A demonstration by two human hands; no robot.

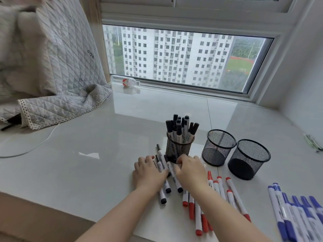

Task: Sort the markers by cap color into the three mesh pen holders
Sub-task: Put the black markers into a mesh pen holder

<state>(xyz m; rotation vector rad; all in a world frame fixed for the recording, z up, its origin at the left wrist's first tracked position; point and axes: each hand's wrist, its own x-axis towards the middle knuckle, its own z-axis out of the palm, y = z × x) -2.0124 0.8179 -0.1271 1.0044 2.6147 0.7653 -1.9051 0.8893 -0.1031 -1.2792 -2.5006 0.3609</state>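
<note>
The left hand [148, 173] lies palm down over a small cluster of black-capped markers [165, 173] on the glossy tabletop [87, 154], its fingers spread and fairly straight, pressing on the barrels rather than curled round any. The right hand [189, 170] sits just beside it, knuckles up, fingers bent down at the foot of the left mesh holder [178, 147]; whether it has hold of a marker there cannot be told. Both forearms reach in from the lower edge, nearly parallel, the right one crossing over the red-capped markers [216, 191] that lie scattered on the tabletop. That left holder stands upright and is crowded with black-capped markers, caps up. To its right two more mesh holders stand apart from it: the middle mesh holder [218, 147] and the right mesh holder [249, 158], touching or almost touching each other, nothing visible inside either. Blue-capped markers [295, 213] lie in a row at the lower right corner. Farther off, a quilted blanket [52, 75] hangs at the left, a white cable [35, 145] runs below it, and a plastic bottle [125, 82] lies on its side by the window [183, 56].
</note>
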